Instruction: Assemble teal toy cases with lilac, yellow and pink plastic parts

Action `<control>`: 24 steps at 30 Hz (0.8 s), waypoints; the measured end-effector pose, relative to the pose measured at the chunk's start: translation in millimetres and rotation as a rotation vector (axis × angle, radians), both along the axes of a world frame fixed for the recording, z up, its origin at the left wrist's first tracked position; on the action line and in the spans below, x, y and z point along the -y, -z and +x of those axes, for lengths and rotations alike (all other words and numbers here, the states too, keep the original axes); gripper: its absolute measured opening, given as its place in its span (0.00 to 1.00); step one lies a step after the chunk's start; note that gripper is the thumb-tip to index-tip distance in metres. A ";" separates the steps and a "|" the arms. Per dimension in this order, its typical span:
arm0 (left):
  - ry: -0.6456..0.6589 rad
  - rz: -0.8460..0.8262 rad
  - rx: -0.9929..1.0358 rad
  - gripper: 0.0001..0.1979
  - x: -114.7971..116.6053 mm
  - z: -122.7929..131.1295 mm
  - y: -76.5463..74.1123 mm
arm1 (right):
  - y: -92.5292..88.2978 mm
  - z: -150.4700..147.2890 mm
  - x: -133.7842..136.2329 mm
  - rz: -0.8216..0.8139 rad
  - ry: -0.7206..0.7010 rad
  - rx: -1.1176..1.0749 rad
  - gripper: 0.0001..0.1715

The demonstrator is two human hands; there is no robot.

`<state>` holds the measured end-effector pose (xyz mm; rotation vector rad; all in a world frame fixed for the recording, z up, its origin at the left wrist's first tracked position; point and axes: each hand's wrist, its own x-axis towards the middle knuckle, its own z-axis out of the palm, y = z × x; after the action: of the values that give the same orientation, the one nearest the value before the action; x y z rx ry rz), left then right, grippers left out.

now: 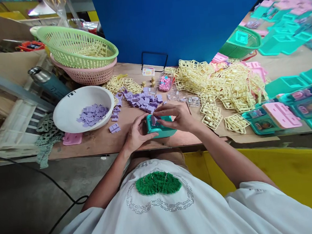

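Observation:
A small teal plastic box [163, 131] rests on the wooden table [98, 142] right in front of me. My left hand [136, 134] grips its left side, thumb along the front edge. My right hand [176, 116] reaches over the top and pinches a small purple plastic piece [154, 120] against the box's upper face. Just behind the box lies a loose heap of purple pieces [143, 99]. More purple pieces fill a white bowl [71, 115] to the left.
Pale yellow plastic frames [224, 85] are piled at the right. Teal and pink toy boxes [281, 115] stand at the far right edge. A green basket [76, 45] sits stacked on a pink basket [89, 76] at the back left. A blue panel [180, 16] closes the back.

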<state>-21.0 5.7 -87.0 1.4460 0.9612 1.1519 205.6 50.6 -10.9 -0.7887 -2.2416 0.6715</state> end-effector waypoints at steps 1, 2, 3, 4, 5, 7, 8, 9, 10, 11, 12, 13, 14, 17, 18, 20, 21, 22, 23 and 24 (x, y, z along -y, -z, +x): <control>0.001 -0.005 0.008 0.42 0.2 0.1 -0.5 | -0.7 0.9 -2.3 0.000 -0.035 0.018 0.18; 0.004 -0.014 0.018 0.42 0.4 0.2 -0.9 | -1.0 1.3 -4.3 0.007 -0.072 0.031 0.18; 0.008 -0.024 0.031 0.42 0.9 0.4 -1.2 | -0.9 1.2 -6.1 0.021 -0.103 0.035 0.18; 0.014 -0.032 0.043 0.42 1.5 0.7 -1.5 | -0.5 0.6 -7.6 0.041 -0.126 0.035 0.18; 0.016 -0.036 0.053 0.42 2.2 1.0 -1.7 | 0.1 -0.2 -8.8 0.062 -0.139 0.034 0.18; 0.012 -0.030 0.062 0.40 3.9 1.6 -1.6 | 1.2 -2.4 -10.1 0.101 -0.149 0.026 0.18; 0.004 -0.025 0.061 0.40 4.7 1.8 -1.2 | 1.5 -3.3 -10.3 0.115 -0.149 0.022 0.17; -0.006 -0.023 0.056 0.39 5.4 1.8 -0.5 | 1.7 -4.0 -10.3 0.123 -0.149 0.022 0.18; -0.017 -0.025 0.049 0.38 6.0 1.8 0.2 | 1.7 -4.2 -10.3 0.126 -0.153 0.023 0.18; -0.026 -0.030 0.039 0.37 6.5 1.6 1.1 | 1.6 -4.0 -10.3 0.123 -0.157 0.024 0.18; -0.034 -0.036 0.028 0.36 7.0 1.3 1.8 | 1.4 -3.4 -10.4 0.116 -0.163 0.029 0.19; -0.040 -0.040 0.016 0.35 7.3 0.9 2.3 | 1.4 -2.5 -10.7 0.107 -0.170 0.037 0.19; -0.042 -0.041 0.002 0.34 7.7 0.5 2.4 | 1.6 -1.4 -11.3 0.100 -0.177 0.046 0.20; -0.034 -0.034 -0.027 0.31 8.9 -0.2 0.8 | 3.4 1.5 -13.6 0.111 -0.195 0.061 0.22; -0.031 -0.031 -0.027 0.30 9.4 0.0 -0.1 | 4.3 2.1 -14.3 0.121 -0.200 0.060 0.22; -0.027 -0.021 -0.017 0.29 10.8 0.8 -1.6 | 5.8 2.4 -15.3 0.143 -0.202 0.058 0.22; -0.029 -0.013 -0.012 0.28 11.7 1.5 -1.8 | 6.2 2.3 -15.5 0.155 -0.205 0.059 0.22; -0.033 -0.003 -0.010 0.27 12.8 2.2 -1.7 | 6.3 2.2 -15.7 0.167 -0.212 0.064 0.22; -0.041 0.008 -0.012 0.26 13.9 3.1 -1.1 | 6.1 2.1 -15.8 0.178 -0.220 0.072 0.22; -0.053 0.023 -0.017 0.25 15.3 4.0 -0.3 | 5.6 2.0 -16.1 0.188 -0.229 0.083 0.22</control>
<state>-17.0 -9.5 -86.7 1.4581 1.0059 1.1947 207.6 66.6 -16.6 -0.4801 -2.4521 0.5306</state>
